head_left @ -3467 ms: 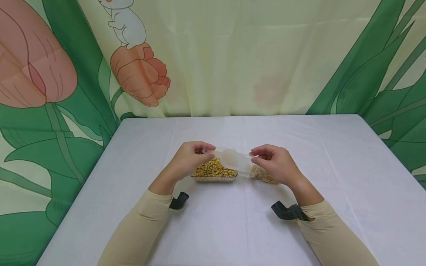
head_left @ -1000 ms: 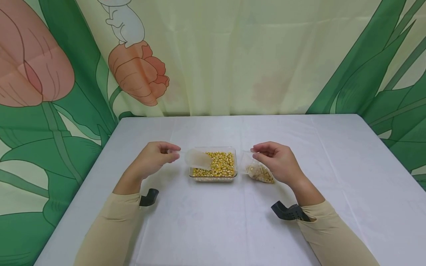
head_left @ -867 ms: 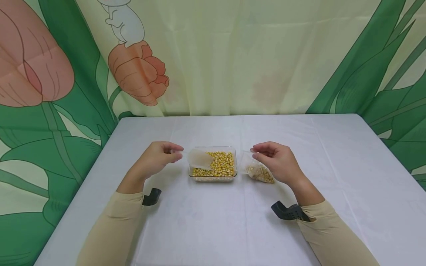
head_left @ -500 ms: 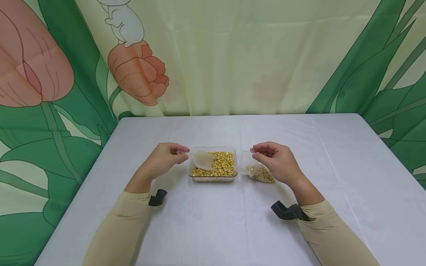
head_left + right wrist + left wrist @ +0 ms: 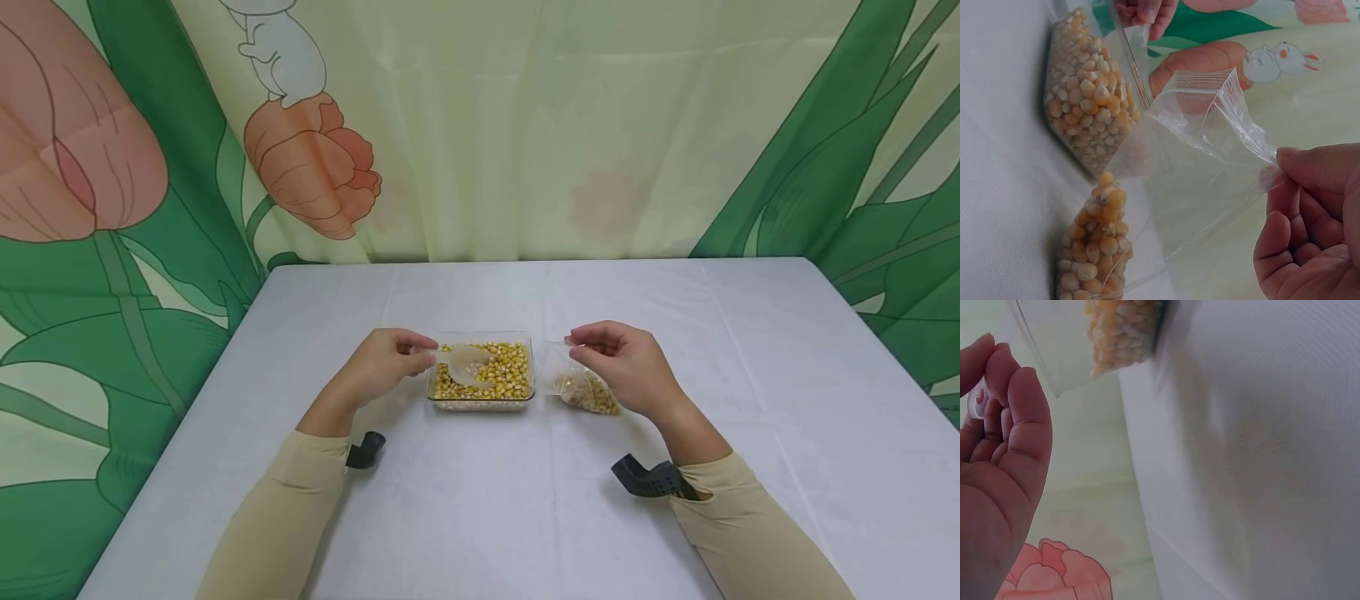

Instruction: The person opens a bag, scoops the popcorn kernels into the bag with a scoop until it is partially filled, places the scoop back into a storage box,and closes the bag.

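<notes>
My left hand [image 5: 381, 365] pinches the handle of a translucent white scoop [image 5: 467, 367]. The scoop's bowl is down at the kernels on the left side of a clear rectangular container [image 5: 480, 406] filled with yellow corn kernels [image 5: 513, 365]. In the left wrist view, the rounded handle end [image 5: 977, 403] shows among the fingers; the bowl is out of sight there. Right of the container, my right hand [image 5: 621, 360] pinches the upper edge of a clear zip bag [image 5: 1179, 137]. Its mouth gapes toward the container, and corn kernels [image 5: 1094, 250] fill the bottom, which rests on the table.
A white cloth covers the table [image 5: 480, 508]. Behind its far edge hangs a curtain [image 5: 510, 142] printed with flowers, leaves and a rabbit. A black wrist mount [image 5: 366, 450] sticks out from the left sleeve, another mount [image 5: 648, 477] from the right.
The scoop was near the bag at first, then moved left with my left hand. Over the last second it has come back rightward and down into the kernels. My right hand keeps its hold.
</notes>
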Tool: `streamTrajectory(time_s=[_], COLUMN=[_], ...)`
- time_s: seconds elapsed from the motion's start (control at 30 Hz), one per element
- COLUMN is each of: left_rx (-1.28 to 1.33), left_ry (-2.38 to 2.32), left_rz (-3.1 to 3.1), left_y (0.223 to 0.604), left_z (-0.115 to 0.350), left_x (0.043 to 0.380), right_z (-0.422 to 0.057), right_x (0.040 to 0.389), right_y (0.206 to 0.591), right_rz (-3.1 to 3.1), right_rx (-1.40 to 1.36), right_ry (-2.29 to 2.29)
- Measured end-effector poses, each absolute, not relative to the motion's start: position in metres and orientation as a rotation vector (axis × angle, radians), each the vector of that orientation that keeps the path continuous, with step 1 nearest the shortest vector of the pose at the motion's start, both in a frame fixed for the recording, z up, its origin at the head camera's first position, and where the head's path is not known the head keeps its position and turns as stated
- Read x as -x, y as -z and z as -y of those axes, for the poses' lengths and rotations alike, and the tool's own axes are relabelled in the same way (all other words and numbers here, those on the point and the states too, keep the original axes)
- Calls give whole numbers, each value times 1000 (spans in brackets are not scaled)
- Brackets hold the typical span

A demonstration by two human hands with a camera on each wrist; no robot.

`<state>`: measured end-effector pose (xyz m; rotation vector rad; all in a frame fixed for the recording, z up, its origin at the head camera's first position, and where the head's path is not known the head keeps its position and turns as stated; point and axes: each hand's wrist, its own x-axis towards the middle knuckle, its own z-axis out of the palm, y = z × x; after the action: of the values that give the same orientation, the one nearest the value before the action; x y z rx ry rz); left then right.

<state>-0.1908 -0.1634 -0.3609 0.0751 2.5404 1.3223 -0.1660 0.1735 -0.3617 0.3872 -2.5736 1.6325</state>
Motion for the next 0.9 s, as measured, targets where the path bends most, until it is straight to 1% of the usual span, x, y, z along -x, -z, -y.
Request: streamTrajectory(time_s=[0.23, 0.5, 0.9], left_rx=[-26, -44, -32], left_ry=[-1369, -1433, -1696], left_rz=[-2490, -2436, -2211], left_y=[372, 371, 379], left_z=[162, 164, 172], left_x=[192, 191, 194], right_z=[-173, -174, -174], right_x=[165, 165, 166], right_y=[363, 362, 363], right_rz=[2582, 2591, 2579], right_rx=[-383, -388, -378], right_ry=[-1629, -1617, -1633])
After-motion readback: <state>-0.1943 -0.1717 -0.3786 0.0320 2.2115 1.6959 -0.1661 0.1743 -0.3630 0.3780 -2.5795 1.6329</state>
